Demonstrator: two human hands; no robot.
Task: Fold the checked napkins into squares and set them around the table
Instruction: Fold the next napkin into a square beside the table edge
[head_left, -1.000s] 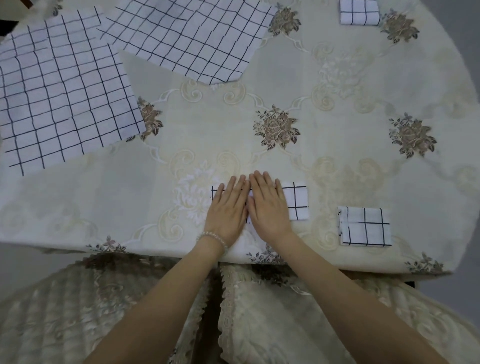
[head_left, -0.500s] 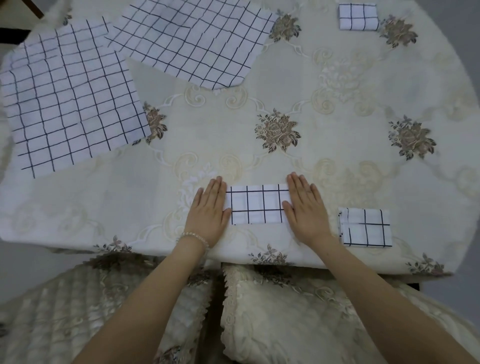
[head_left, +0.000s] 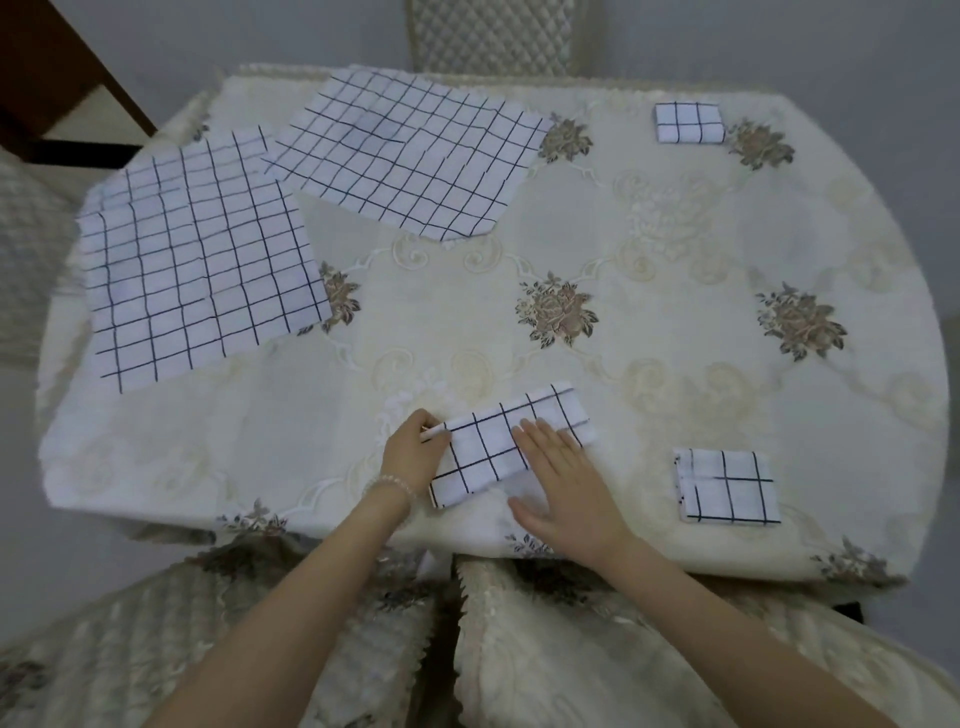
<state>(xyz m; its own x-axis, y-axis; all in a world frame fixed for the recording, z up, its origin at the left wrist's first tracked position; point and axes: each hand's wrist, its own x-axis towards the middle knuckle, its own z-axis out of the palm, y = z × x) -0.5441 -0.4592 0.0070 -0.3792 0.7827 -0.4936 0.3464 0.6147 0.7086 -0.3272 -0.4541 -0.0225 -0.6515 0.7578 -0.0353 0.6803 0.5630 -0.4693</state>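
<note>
A white napkin with a black check, folded into a long strip, lies slanted near the table's front edge. My left hand pinches the strip's left end with curled fingers. My right hand lies flat with straight fingers on the strip's right half. One folded square napkin sits to the right of my hands, another folded napkin at the far right. Two unfolded checked napkins lie flat: one at the left, one at the back.
The table wears a cream cloth with brown flower motifs. A quilted chair back stands beyond the far edge. Cushioned seats lie below the near edge, under my forearms.
The strip has turned from level to slanted. My left hand went from lying flat beside it to pinching its left end, and my right hand slid onto the strip. The camera tilted up.
</note>
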